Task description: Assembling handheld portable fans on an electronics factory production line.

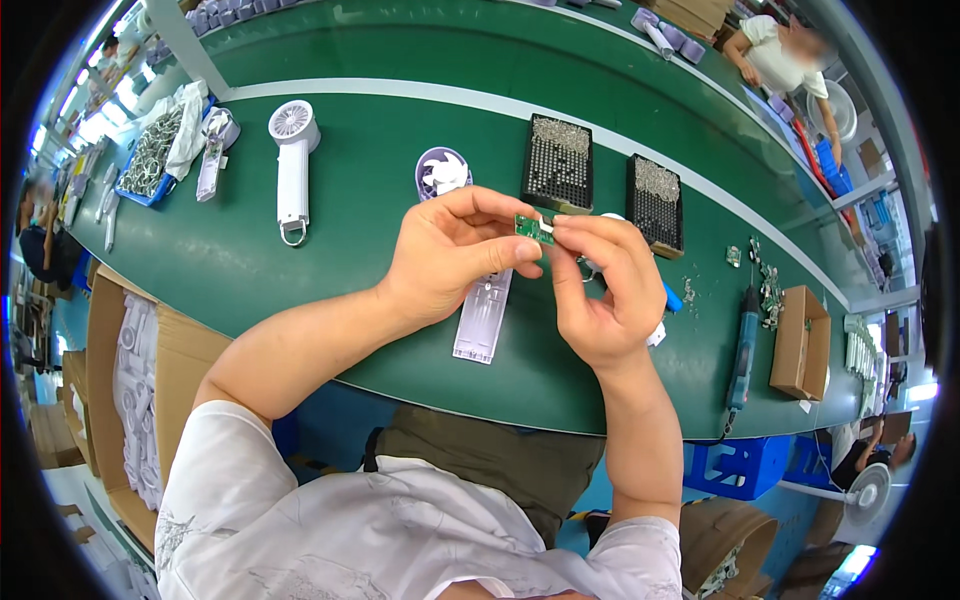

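Observation:
My left hand holds a small green circuit board between thumb and fingers, raised above the bench. At the board's right end, my right hand pinches a small white piece; whether it is fixed to the board I cannot tell. Under my hands lies an opened handheld fan, its round lilac head with white blades beyond my left fingers. The fan's pale handle shell points toward me, its middle hidden by my left hand. Something blue sticks out beside my right hand.
Two black trays of small metal parts stand beyond my hands. A whole white handheld fan lies left, near a blue bin of metal rings. Rightward are a power screwdriver and a cardboard box. Another person works at far right.

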Action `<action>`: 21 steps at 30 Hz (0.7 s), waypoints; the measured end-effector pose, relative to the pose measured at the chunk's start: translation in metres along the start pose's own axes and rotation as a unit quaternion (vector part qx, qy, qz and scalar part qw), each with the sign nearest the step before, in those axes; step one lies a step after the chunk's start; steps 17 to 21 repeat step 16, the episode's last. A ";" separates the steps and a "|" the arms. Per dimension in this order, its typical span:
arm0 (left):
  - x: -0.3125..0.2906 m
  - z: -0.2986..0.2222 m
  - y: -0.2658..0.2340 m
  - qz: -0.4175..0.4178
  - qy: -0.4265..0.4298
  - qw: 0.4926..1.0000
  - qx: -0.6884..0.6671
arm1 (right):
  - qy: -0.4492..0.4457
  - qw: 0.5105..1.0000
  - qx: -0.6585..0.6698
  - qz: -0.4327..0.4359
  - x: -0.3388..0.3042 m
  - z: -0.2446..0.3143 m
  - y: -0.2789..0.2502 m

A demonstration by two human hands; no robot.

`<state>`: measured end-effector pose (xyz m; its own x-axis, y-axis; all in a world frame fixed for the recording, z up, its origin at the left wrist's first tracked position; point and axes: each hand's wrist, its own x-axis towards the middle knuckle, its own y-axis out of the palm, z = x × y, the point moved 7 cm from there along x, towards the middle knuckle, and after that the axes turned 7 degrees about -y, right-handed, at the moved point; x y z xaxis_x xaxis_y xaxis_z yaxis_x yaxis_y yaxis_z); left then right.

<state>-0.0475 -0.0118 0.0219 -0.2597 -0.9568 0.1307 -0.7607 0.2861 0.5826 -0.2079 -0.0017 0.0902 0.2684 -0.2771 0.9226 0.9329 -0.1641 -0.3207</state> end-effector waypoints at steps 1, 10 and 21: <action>0.001 -0.001 -0.002 -0.016 0.008 1.000 0.013 | 0.010 1.000 0.009 0.002 0.001 -0.002 0.000; 0.000 0.000 0.004 0.026 -0.018 0.999 0.024 | 0.071 0.994 0.079 0.005 0.001 -0.006 -0.004; 0.001 0.005 0.008 0.063 -0.041 0.996 -0.039 | 0.040 0.995 0.074 0.059 0.000 -0.004 0.000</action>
